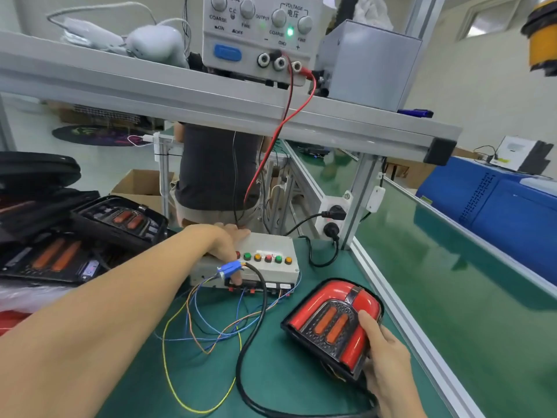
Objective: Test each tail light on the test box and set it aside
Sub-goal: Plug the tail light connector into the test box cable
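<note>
Red tail light (333, 324) sits lower right on the green counter (271, 372), right hand (384, 352) grasping it; left hand (227, 247) rests open-fingered on the white button-topped test box (271, 263), frame centre.

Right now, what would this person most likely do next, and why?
Probably press a button on the test box. The left hand rests on the box with its thumb by the front terminals, near the coloured buttons, while the right hand holds the red tail light, which is cabled up and seems ready for testing.
</note>
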`<act>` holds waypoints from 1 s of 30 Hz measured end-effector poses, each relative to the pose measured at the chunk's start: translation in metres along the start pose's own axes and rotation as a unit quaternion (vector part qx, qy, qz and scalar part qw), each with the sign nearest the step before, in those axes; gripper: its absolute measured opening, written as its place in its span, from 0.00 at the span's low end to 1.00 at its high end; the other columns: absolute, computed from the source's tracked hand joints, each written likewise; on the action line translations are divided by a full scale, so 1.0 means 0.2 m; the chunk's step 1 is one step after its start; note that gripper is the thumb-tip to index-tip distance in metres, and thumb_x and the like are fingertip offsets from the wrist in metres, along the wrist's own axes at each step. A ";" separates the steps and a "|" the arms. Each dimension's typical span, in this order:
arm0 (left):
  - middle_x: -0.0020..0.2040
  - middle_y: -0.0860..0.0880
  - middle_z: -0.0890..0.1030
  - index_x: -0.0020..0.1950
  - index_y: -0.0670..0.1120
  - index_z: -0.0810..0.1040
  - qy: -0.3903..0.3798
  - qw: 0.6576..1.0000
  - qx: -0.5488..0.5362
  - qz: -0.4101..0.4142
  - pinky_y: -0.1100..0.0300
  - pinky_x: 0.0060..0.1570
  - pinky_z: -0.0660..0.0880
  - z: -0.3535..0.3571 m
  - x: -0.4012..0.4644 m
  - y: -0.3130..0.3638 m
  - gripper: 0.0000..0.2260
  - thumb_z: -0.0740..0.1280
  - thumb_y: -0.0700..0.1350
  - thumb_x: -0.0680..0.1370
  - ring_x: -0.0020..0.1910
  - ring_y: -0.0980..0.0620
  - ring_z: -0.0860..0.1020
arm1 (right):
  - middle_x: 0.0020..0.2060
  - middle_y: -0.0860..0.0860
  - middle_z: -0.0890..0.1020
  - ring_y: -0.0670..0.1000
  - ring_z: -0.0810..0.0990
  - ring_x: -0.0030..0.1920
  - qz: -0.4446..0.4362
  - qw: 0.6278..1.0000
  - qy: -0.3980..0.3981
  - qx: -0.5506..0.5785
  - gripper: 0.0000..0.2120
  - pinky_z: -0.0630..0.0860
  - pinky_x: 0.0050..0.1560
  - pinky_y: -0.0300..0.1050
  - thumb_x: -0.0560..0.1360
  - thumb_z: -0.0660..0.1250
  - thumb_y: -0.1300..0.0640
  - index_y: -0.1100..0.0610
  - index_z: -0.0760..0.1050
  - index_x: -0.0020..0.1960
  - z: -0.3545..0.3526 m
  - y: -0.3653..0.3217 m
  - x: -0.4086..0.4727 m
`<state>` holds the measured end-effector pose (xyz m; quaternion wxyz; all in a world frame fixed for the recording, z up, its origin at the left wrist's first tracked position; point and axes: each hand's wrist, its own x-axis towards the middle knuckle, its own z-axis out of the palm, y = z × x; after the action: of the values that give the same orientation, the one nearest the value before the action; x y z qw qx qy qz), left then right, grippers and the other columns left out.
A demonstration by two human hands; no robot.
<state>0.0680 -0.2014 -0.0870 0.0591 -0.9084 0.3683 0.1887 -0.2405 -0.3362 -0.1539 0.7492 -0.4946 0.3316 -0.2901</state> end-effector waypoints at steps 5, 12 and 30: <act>0.79 0.48 0.48 0.78 0.53 0.50 0.091 0.984 -0.149 0.024 0.48 0.74 0.56 -0.04 -0.18 0.01 0.45 0.75 0.50 0.70 0.76 0.43 0.53 | 0.46 0.59 0.86 0.59 0.86 0.44 -0.041 0.999 0.005 0.017 0.17 0.83 0.44 0.54 0.73 0.70 0.54 0.59 0.76 0.59 0.01 -0.01 0.01; 0.49 0.55 0.75 0.60 0.48 0.78 0.351 0.879 -0.292 0.139 0.70 0.51 0.66 0.16 -0.66 0.28 0.16 0.72 0.42 0.73 0.51 0.54 0.73 | 0.53 0.51 0.85 0.52 0.84 0.53 -0.128 0.989 0.016 0.068 0.17 0.83 0.47 0.48 0.70 0.71 0.53 0.50 0.77 0.58 0.09 -0.03 0.03; 0.73 0.46 0.66 0.78 0.48 0.55 0.133 0.778 -0.614 0.018 0.52 0.67 0.67 0.51 -0.65 0.54 0.26 0.61 0.46 0.82 0.66 0.48 0.70 | 0.58 0.54 0.80 0.55 0.81 0.57 -0.079 0.995 -0.053 0.008 0.22 0.79 0.57 0.53 0.76 0.69 0.60 0.58 0.68 0.68 0.11 0.00 -0.06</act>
<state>-0.1228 -0.1709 -0.1265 -0.5642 -0.7613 0.1952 0.2529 -0.2306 -0.3145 -0.1446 0.7442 -0.5282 0.2488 -0.3246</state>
